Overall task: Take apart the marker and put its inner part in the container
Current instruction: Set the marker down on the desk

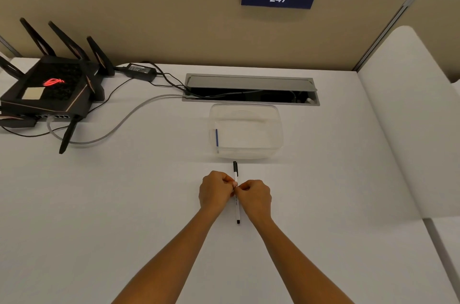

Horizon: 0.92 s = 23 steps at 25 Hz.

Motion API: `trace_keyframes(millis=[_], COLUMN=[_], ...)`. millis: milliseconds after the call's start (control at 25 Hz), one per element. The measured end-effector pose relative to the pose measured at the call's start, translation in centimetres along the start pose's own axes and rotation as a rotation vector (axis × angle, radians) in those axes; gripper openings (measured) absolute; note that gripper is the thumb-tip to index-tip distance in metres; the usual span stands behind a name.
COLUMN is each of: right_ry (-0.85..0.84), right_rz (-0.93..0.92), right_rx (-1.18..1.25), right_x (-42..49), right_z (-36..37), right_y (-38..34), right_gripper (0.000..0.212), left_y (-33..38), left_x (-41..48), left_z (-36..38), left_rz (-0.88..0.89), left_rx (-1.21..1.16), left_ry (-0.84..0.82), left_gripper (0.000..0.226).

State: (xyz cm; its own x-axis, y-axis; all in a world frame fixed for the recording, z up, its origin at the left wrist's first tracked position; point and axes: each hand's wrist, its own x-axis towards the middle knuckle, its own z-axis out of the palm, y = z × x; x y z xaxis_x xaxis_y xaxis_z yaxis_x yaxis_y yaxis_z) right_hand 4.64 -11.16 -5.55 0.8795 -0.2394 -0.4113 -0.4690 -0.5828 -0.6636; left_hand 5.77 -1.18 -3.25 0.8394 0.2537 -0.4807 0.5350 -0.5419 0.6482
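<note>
A thin white marker (238,211) with a black cap at its far end and a black tip at its near end lies lengthwise on the white table, pointing away from me. My left hand (215,190) and my right hand (255,195) meet over its middle, fingertips pinched on the barrel from either side. Just beyond the cap stands a clear plastic container (278,129). A slim blue stick (216,137) lies inside along its left wall.
A black router (49,89) with antennas sits at the far left, with a power brick (140,70) and cables running to an open cable hatch (251,89) behind the container. A beige partition closes the back. A white raised panel (403,117) borders the right.
</note>
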Motion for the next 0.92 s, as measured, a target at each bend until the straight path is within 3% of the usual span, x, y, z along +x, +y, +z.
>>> trace_keyframes(millis=[920], right_ry=[0.007], right_rz=[0.021], right_rx=[0.014], right_x=[-0.8], right_z=[-0.1], right_y=[0.0], right_gripper=[0.015], left_y=[-1.1], left_x=[-0.5], left_z=[0.4], left_rz=[0.049], left_rx=[-0.022], left_ry=[-0.014], left_gripper=[0.013])
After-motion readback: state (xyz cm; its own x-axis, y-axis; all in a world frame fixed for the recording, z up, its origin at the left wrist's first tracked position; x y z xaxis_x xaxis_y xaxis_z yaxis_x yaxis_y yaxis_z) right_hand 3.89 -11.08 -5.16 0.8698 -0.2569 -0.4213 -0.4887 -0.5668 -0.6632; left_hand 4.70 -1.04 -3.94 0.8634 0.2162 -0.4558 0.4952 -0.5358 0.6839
